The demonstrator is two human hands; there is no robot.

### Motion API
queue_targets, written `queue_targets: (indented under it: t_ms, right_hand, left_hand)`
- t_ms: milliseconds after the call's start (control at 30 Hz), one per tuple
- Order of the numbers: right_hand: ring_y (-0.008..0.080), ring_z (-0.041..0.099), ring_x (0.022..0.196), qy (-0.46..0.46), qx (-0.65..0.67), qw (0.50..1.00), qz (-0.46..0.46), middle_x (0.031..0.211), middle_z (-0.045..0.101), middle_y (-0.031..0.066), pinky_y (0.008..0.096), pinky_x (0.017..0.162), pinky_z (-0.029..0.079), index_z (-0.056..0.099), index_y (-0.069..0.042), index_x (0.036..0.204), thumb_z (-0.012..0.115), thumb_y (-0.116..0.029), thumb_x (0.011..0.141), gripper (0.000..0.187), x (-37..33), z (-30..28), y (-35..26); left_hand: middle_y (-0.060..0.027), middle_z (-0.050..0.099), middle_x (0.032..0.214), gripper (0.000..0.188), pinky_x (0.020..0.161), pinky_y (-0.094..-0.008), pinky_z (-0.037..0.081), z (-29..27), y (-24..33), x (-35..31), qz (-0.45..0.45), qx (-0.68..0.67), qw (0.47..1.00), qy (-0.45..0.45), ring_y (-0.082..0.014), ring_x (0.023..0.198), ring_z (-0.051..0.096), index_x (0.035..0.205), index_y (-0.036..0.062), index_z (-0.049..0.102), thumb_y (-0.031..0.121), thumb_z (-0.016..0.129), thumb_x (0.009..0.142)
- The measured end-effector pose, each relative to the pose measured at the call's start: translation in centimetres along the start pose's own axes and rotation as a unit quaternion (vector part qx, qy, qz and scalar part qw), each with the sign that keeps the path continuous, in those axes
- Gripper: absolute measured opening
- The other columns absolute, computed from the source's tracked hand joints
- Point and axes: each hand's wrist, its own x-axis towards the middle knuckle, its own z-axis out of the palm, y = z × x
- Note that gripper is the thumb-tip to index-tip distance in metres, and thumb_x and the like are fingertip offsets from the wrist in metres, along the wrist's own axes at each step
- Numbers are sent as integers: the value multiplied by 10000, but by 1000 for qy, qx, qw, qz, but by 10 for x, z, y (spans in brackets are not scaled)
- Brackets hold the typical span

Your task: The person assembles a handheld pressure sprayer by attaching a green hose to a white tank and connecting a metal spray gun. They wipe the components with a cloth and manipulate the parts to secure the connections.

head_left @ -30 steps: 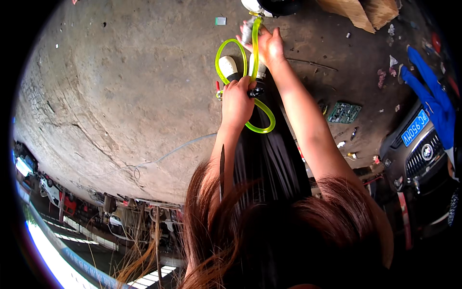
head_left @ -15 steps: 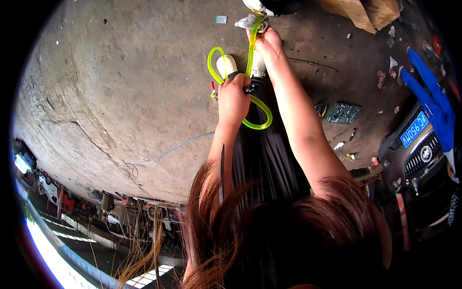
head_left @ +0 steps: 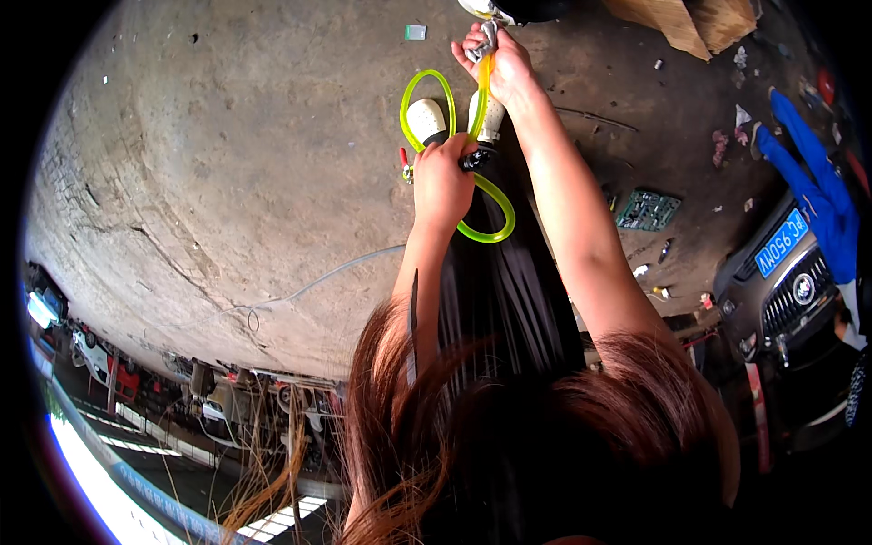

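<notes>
A clear yellow-green hose [head_left: 491, 238] hangs in loops in front of my black clothing. My left hand [head_left: 442, 184] is closed around it, with a black fitting [head_left: 474, 161] showing at the fingers. Beside that wrist sits a small metal valve with a red lever [head_left: 405, 160]. Farther out, my right hand [head_left: 505, 71] grips a bunched grey cloth [head_left: 483, 44] where the hose runs up into it. The hose end there is hidden. Some of my right fingers are lifted away from the cloth.
My white shoes [head_left: 425, 119] stand on the stained concrete floor [head_left: 227, 163]. A green circuit board [head_left: 649, 211] lies to the right, near a dark car [head_left: 786, 272] and a person in blue trousers [head_left: 817, 182]. Cardboard [head_left: 668, 23] is at the far right; a thin grey cable [head_left: 313, 282] trails left.
My right hand has turned, and the cloth, spread out sideways before, is now bunched along the hose. The upper hose loop has widened and shifted right. My left hand has barely moved.
</notes>
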Motion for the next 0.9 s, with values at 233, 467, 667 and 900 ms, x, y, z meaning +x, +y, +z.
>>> queue_targets:
  t_ms: [233, 467, 667, 900]
  right_hand:
    - [218, 596, 697, 126, -196, 969, -83, 807, 565, 100, 316, 572, 475, 526, -4, 943, 449, -264, 963, 272, -70, 17, 25]
    - [185, 589, 683, 220, -390, 893, -44, 822, 587, 76, 305, 584, 492, 568, -8, 970, 502, -236, 928, 241, -21, 15, -7]
    - [165, 572, 666, 216, -456, 863, -32, 814, 584, 74, 296, 577, 488, 548, -25, 925, 422, -223, 945, 235, -12, 42, 9]
    - [151, 545, 689, 186, -222, 957, -22, 791, 564, 70, 314, 649, 487, 524, -26, 917, 427, -218, 966, 221, -125, 57, 35]
  left_hand:
    - [-154, 638, 834, 208, 721, -406, 450, -3, 5, 1, 16, -5, 1000, 5, -345, 797, 591, 956, 74, 652, 34, 568, 770]
    - [-90, 635, 765, 193, 762, -391, 410, -10, 26, -3, 29, 56, 998, -12, -296, 783, 574, 853, 71, 607, -19, 598, 682]
    - [-89, 635, 759, 169, 775, -398, 409, -11, 19, -8, 23, 78, 997, 16, -296, 800, 576, 828, 67, 591, -27, 584, 687]
    - [-128, 626, 762, 84, 772, -421, 407, -22, 21, -5, 54, 78, 995, 10, -324, 815, 574, 835, 50, 586, 37, 591, 752]
